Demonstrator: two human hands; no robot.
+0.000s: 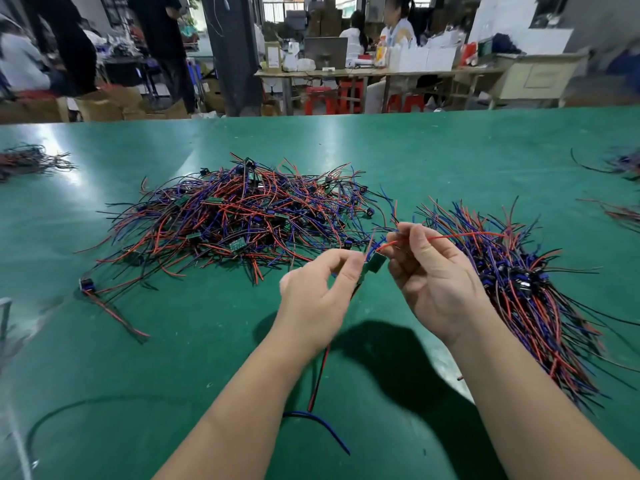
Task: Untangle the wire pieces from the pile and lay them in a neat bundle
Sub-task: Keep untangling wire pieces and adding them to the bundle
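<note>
Small green circuit board with thin red, blue and black wire leads [375,263], held up in both hands

The left hand [318,292] pinches the board and the right hand [433,275] pinches its red lead, above the glossy green desk [173,341] and just in front of the big tangled pile of red, blue and black wire pieces [242,220]. That lead runs out over the combed bundle of matching wires [519,289] on the right, so imo a hasty tug could snag it, mess up the bundle, or strain the lead at the board. No labels or writing I can read anywhere.
</note>
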